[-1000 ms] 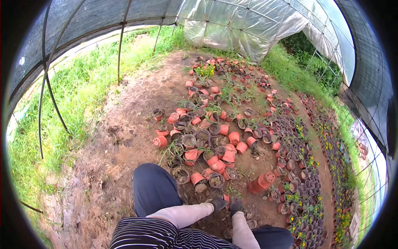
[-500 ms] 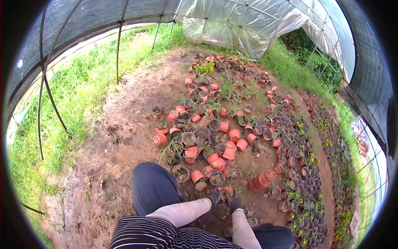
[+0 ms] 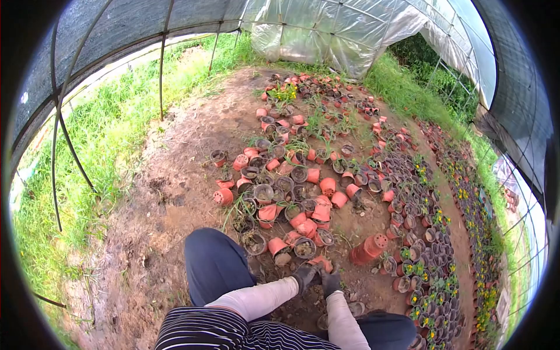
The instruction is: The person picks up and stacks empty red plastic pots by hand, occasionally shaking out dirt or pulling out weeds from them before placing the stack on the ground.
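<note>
Grass: soft, thin-bladed growth (image 3: 116, 140) down the left of the frame.
Soil: bare brown earth (image 3: 157, 204) left of centre, crumbly in places, smoother and apparently damp in others.
Knee: dark, matte cloth (image 3: 213, 256), rounded, at lower centre-left.
Loose pots: thin-walled, tapered cups (image 3: 267, 213) mid-frame, orange-red outside, some tipped over, some upright with dark soil inside; several walls look creased.
Left hand: dark-covered (image 3: 305, 276), at lower centre, seemingly pinching the near left side of the held pot; single fingers cannot be made out.
Held pot: orange-red (image 3: 321, 262), at lower centre between the two hands, below the loose pots. Probably light, its wall bendy and likely to crease or split under a hard squeeze; dusty rather than slick, I judge. The rim looks the best place to take hold, with light pressure from both sides. Its contents are too small to tell.
Right hand: dark-covered (image 3: 331, 282), just beside the left one, apparently closed on the pot's near right side; finger placing unclear.
Stack: nested pots (image 3: 368, 249) lying tilted right of the hands, ribbed by their rims, likely stiffer together.
Pot rows: round rims packed closely (image 3: 429, 265) at right, with green leaves and small yellow flowers (image 3: 483, 306).
</note>
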Demonstrator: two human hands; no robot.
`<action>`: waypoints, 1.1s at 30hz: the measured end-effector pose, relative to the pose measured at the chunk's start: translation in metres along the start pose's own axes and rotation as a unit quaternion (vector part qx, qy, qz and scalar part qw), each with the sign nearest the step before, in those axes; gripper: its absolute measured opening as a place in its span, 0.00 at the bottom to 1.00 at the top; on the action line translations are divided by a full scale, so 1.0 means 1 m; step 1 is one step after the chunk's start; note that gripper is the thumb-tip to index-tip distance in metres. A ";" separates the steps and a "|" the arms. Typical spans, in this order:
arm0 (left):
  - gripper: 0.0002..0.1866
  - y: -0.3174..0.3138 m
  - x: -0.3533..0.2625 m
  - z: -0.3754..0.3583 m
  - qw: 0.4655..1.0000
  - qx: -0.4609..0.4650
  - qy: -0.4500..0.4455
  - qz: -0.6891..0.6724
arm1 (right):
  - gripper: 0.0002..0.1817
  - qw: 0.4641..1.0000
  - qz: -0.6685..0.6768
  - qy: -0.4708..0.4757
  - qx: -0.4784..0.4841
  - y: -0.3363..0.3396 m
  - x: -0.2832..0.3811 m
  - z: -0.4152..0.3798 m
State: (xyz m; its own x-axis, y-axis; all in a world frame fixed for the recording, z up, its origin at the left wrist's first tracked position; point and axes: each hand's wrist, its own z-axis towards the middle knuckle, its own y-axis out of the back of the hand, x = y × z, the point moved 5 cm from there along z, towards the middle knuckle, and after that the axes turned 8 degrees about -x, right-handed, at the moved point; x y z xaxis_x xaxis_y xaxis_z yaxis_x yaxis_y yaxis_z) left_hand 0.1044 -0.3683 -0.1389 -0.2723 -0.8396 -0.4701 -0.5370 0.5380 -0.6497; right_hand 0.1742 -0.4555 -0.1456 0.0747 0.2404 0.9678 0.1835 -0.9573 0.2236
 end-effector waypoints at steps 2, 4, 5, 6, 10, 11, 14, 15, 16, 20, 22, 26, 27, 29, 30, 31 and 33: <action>0.11 0.008 0.012 0.021 1.000 0.022 -0.013 0.016 | 0.40 0.997 -0.069 0.047 0.003 0.004 0.000 -0.005; 0.10 0.011 0.015 0.025 0.999 0.025 -0.019 0.020 | 0.39 0.988 -0.143 0.061 0.003 0.004 0.000 -0.008; 0.09 0.007 0.011 0.015 1.000 0.018 -0.019 0.016 | 0.39 0.982 -0.182 0.051 0.000 0.005 -0.003 -0.010; 0.10 0.012 0.010 0.017 0.998 -0.008 -0.034 0.045 | 0.39 0.974 -0.221 0.041 -0.003 0.005 -0.006 -0.011; 0.14 0.057 0.005 0.065 0.966 -0.103 -0.150 0.181 | 0.38 0.990 -0.086 0.100 0.052 -0.011 0.013 -0.025; 0.14 0.063 0.000 0.067 0.963 -0.088 -0.194 0.168 | 0.38 0.994 -0.010 0.077 0.074 -0.017 0.007 -0.022; 0.15 0.086 0.016 0.111 0.921 -0.047 -0.247 0.298 | 0.33 0.988 -0.034 0.143 0.044 -0.009 0.020 -0.023; 0.15 0.095 0.030 0.133 0.859 -0.036 -0.262 0.438 | 0.30 0.979 -0.085 0.185 0.018 -0.004 0.030 -0.024; 0.15 0.075 0.018 0.105 0.736 -0.047 -0.254 0.625 | 0.30 0.973 -0.115 0.201 0.024 -0.003 0.033 -0.022; 0.15 0.053 0.009 0.069 0.640 0.001 -0.227 0.734 | 0.30 0.936 -0.239 0.254 0.056 -0.002 0.034 -0.019; 0.14 0.051 0.011 0.072 0.620 -0.014 -0.291 0.729 | 0.30 0.918 -0.278 0.277 0.050 0.000 0.036 -0.019; 0.13 0.065 0.023 0.068 0.868 -0.030 -0.145 0.473 | 0.27 0.880 -0.345 0.324 0.037 -0.006 0.044 -0.030; 0.13 0.063 0.024 0.064 0.904 -0.031 -0.116 0.410 | 0.26 0.864 -0.371 0.336 0.044 -0.007 0.046 -0.032; 0.13 0.064 0.033 0.067 0.930 -0.020 -0.097 0.354 | 0.25 0.903 -0.354 0.243 0.031 -0.003 0.039 -0.029; 0.13 0.063 0.036 0.068 0.928 -0.007 -0.109 0.356 | 0.24 0.919 -0.342 0.194 0.024 -0.001 0.036 -0.027; 0.14 0.066 0.042 0.073 0.924 0.006 -0.126 0.361 | 0.24 0.931 -0.319 0.175 0.027 0.000 0.035 -0.025; 0.15 0.077 0.062 0.090 0.909 0.039 -0.173 0.378 | 0.22 0.953 -0.272 0.132 0.024 0.009 0.034 -0.023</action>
State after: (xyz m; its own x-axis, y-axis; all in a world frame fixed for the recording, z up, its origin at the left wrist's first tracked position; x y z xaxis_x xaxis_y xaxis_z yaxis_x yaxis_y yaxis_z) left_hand 0.1177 -0.3723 -0.2715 -0.2655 -0.1621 -0.9504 -0.2387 0.9661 -0.0981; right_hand 0.1562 -0.4592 -0.1078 -0.2923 0.6437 0.7072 0.1707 -0.6925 0.7009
